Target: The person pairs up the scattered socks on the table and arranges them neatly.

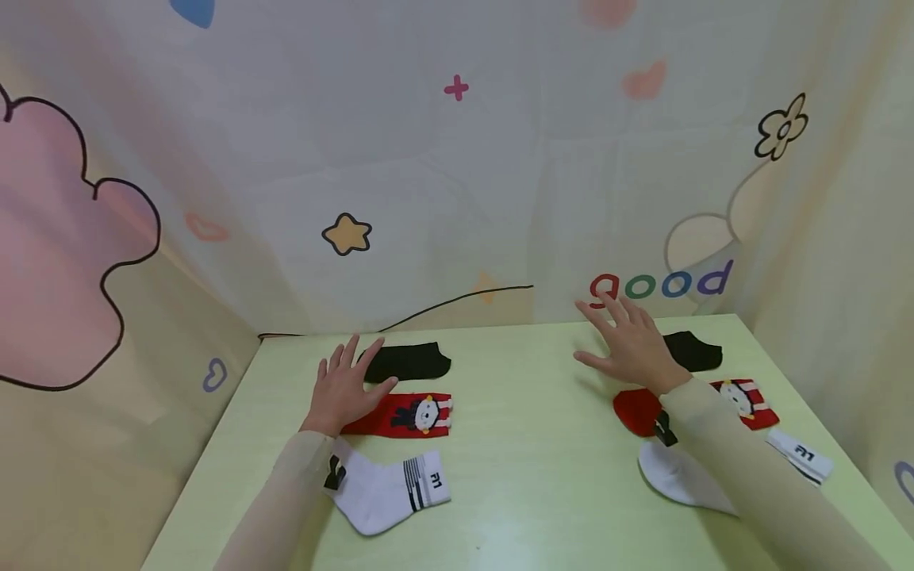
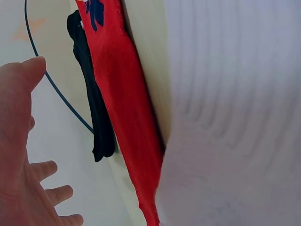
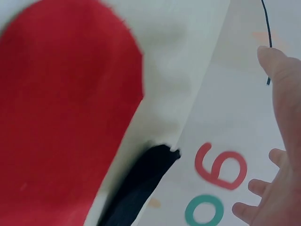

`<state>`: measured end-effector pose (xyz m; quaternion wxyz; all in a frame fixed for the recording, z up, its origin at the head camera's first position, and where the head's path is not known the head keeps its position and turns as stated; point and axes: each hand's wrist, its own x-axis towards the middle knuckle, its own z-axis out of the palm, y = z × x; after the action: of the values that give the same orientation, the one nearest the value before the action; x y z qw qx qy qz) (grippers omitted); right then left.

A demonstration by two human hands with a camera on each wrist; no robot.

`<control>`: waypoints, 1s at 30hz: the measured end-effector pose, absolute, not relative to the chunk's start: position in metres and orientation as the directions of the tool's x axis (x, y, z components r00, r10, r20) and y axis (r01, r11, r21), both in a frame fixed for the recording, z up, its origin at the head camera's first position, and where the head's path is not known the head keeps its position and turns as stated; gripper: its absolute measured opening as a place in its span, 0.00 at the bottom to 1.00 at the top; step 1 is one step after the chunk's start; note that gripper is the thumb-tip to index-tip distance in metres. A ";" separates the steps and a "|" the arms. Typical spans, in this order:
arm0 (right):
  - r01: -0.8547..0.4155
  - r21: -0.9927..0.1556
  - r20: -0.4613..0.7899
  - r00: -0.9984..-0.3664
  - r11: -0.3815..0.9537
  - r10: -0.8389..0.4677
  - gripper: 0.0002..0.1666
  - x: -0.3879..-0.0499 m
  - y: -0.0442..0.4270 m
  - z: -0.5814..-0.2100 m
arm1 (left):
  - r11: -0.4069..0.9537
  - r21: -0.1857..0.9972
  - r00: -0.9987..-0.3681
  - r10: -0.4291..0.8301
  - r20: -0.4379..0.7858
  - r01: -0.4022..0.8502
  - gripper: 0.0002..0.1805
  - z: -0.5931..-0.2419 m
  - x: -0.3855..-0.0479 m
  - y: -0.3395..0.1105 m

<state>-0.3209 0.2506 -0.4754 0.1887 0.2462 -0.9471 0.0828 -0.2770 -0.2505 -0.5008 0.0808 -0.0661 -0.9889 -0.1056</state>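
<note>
Picking a sock up cleanly from here calls, I judge, for bringing the fingertips low over one edge and pinching there. The left hand (image 1: 346, 396) has its fingers spread wide and holds nothing; from the head view it overlaps the left ends of the left black sock (image 1: 408, 362) and left red sock (image 1: 407, 415), though the left wrist view shows it apart from both. The right hand (image 1: 634, 349) is spread just as wide, gripping nothing, in front of the right black sock (image 1: 693, 352) and beyond the toe of the right red sock (image 1: 637, 411). Nearest the person lie the left white sock (image 1: 382, 492) and right white sock (image 1: 678, 476), each partly hidden behind a forearm. All six look flat on the table (image 1: 528, 444) — so thumb and forefinger should take a cuff or rim, since sweeping across the middle could bunch the fabric. The left sleeve (image 1: 278, 507) and right sleeve (image 1: 757, 472) pass over the white pair — best to hold the forearms high, lest a dragging cuff shift them.
</note>
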 end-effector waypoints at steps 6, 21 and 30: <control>-0.526 -0.083 0.385 -0.800 0.846 -0.460 0.53 -0.331 0.226 -0.474 | 0.961 0.239 -0.978 0.095 0.186 0.139 0.47 -0.505 -0.281 -0.253; -0.588 -0.173 0.340 -0.788 0.790 -0.513 0.52 -0.347 0.168 -0.481 | 0.958 0.275 -0.989 0.044 0.144 0.082 0.50 -0.504 -0.290 -0.259; -0.623 -0.205 0.341 -0.769 0.755 -0.541 0.51 -0.353 0.139 -0.486 | 0.957 0.282 -0.985 0.022 0.173 0.070 0.49 -0.509 -0.296 -0.263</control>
<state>-0.3530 0.1389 -0.4860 0.1315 0.3136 -0.9275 0.1552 -0.2959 -0.2625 -0.5086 0.0842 -0.0233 -0.9855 -0.1452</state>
